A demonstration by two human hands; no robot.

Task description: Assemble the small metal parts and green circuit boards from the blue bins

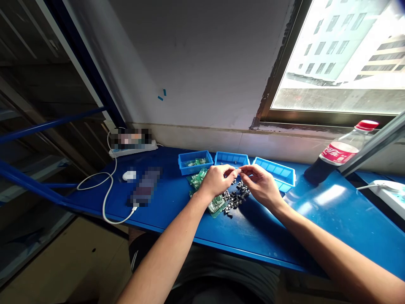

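Wall [196, 63], grey, with two slips of blue tape on it, rose behind the middle tray [232, 155], which stood near the back of a blue table [174, 207]. Above and to the right of that tray was a window [335, 50], with buildings outside. Well to the tray's left ran a blue metal bar [53, 125]. Far to its right stood a bottle [340, 153] with a red cap and dark drink inside; far to its left lay a white power strip [136, 148].

Close on either side of the middle tray sat the left tray [191, 170], with green boards in it, and the right tray [281, 181]. In front of it the left hand [218, 179] and the right hand [257, 181] met at the fingertips, both pinched; whether either gripped anything could not be told, the spot being too small. To the tray's left lay a blurred dark slab [146, 185] with a white cable [109, 198] plugged in.

In front of the tray and slightly left, below the left hand, was a heap of green boards [217, 206]. Beside it, nearly straight in front of the tray, lay loose metal parts [234, 199], black and silver, under the hands.
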